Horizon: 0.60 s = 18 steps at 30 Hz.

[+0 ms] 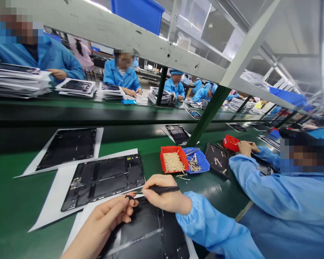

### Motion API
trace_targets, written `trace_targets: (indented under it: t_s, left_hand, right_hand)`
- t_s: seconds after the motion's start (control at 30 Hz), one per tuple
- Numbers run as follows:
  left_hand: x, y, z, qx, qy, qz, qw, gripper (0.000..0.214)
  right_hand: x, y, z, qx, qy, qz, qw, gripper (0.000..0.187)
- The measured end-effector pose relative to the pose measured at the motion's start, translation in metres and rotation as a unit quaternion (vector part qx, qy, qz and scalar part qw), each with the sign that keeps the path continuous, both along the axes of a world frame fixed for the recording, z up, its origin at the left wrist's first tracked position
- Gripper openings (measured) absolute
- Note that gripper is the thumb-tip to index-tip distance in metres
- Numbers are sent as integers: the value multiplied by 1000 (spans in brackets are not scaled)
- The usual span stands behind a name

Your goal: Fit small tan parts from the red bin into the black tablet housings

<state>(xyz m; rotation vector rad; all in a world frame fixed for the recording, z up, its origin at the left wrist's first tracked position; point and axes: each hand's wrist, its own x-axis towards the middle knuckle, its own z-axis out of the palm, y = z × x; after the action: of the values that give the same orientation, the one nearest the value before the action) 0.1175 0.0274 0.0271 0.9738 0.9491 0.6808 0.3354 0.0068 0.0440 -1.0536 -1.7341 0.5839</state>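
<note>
My right hand (164, 196) is closed around a pair of black tweezers (166, 189), with the tips pointing left. Those tips meet my left hand (109, 216), whose thumb and fingers pinch a small dark piece (130, 197) too small to name. Both hands are over a black tablet housing (151, 230), which rests on white paper and shows a light strip across it. Just behind it, a second tablet housing (105, 180) lies on its own white sheet. A red bin (174, 148) of small pale strips stands beyond my right hand.
Beside the red bin is a blue bin (205, 163) with dark-and-pale strips. A black tray (217, 158) sits near a co-worker (280, 201) on the right. Another tablet housing (70, 147) lies at back left. A green post (209, 115) rises from the bench.
</note>
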Motion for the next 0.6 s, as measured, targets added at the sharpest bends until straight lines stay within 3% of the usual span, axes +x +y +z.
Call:
trace_targets:
  t_s: [0.2,0.37,0.5,0.6]
  left_hand:
    - [2,-2,3,-3,-7,0,1000,67]
    - [3,-3,3,-8,-6,-1,1000,67]
    - [2,-5,3,6,-3,-14,1000,66]
    - [-2,-6,-1,7,7,-11,1000,63]
  right_hand:
    - [-7,-3,-8,24,-10,8,1000,15]
    - [-6,-5,-8,-25,-5,16,1000,18]
    - [-7,-5,-8,-111,44,37,992,20]
    - [-7,-4,-10,-216,126,53,967,29]
